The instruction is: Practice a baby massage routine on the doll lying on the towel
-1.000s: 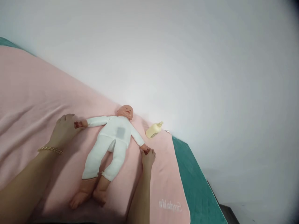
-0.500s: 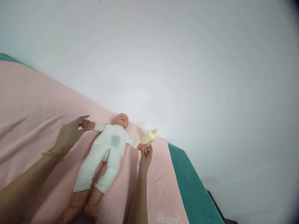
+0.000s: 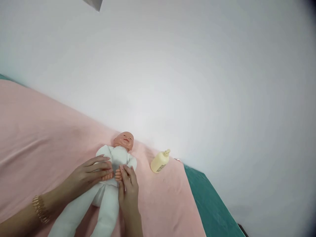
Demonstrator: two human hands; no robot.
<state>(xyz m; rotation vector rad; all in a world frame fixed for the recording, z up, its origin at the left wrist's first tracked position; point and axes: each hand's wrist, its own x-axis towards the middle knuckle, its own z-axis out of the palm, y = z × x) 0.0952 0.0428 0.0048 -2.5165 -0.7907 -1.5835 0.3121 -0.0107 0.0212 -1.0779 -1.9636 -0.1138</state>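
Note:
A baby doll in a white suit lies on its back, its head at the wall end. Both its arms are bent in over its belly. My left hand lies over the doll's one forearm, fingers wrapped round it, and the doll's small fingers show beyond mine. On the other side my right hand grips the doll's other hand between fingers and thumb. A gold chain bracelet is on my left wrist. The doll's feet are out of view.
A pale yellow pump bottle stands right of the doll. Under everything is a pink cloth over a green surface. A white wall rises behind, with a grey corner of something at the top.
Both my hands have moved inward, bringing the doll's arms from spread wide to folded on its belly. The view has shifted, so the doll and bottle appear lower.

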